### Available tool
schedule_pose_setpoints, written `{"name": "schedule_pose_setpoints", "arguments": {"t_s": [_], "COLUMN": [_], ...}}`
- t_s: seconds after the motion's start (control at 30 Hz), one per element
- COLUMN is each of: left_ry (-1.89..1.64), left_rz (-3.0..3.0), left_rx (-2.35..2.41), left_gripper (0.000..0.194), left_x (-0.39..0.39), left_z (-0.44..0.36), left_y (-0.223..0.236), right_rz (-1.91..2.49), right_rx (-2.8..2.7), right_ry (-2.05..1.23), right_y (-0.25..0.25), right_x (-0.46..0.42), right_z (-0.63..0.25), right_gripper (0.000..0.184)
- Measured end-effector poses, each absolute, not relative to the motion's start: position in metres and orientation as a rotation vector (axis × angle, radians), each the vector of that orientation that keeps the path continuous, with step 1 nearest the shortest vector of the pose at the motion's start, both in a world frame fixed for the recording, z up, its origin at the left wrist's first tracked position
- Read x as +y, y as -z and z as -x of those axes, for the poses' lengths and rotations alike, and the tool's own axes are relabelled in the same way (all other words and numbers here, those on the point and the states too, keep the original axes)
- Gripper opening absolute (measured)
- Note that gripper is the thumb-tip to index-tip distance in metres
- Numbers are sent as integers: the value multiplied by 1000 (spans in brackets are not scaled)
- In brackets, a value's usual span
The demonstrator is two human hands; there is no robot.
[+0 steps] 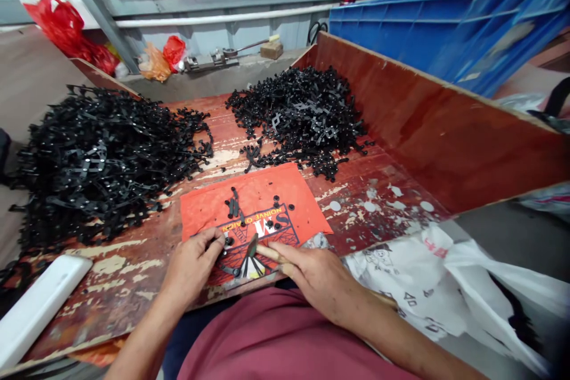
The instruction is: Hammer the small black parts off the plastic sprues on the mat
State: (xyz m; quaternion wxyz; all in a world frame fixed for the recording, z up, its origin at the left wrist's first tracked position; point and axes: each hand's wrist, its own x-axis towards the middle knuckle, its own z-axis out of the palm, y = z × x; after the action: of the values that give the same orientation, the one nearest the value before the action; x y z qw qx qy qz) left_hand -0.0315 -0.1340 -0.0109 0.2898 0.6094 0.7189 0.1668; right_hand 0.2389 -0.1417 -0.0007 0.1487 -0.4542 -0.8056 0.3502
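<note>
My left hand (193, 264) rests on the near edge of an orange sheet (258, 202), its fingertips pinched on a small black ring-shaped part (228, 241). My right hand (314, 276) grips a wooden-handled tool (262, 251) whose dark metal tip (250, 249) points at thin black strips lying on the sheet. A few loose black rings and short strips (234, 205) are scattered over the orange sheet. A large heap of black strip parts (95, 157) lies at the left and a second heap (303, 116) at the back centre.
The worn red wooden worktop (133, 267) has a raised red board (445, 130) along its right side. A white flat object (35, 303) lies at the near left. White printed bags (423, 279) sit at the right, blue crates (445, 24) behind, red bags (66, 29) at the far left.
</note>
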Motion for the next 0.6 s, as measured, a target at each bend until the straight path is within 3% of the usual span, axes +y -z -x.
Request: {"name": "schedule_pose_setpoints", "arguments": {"t_s": [0.3, 0.6], "left_ry": [-391, -330], "left_rz": [-1606, -1692], "left_rx": [1950, 1833], "left_gripper": [20, 22], "left_x": [-134, -131], "left_z": [29, 34], "left_y": [11, 4], "right_rz": [1190, 1288], "right_rx": [-2234, -2445], "right_ry": [-863, -729], "right_y": [-30, -14], "right_x": [-129, -129], "right_z": [-220, -203], "right_gripper": [43, 54]}}
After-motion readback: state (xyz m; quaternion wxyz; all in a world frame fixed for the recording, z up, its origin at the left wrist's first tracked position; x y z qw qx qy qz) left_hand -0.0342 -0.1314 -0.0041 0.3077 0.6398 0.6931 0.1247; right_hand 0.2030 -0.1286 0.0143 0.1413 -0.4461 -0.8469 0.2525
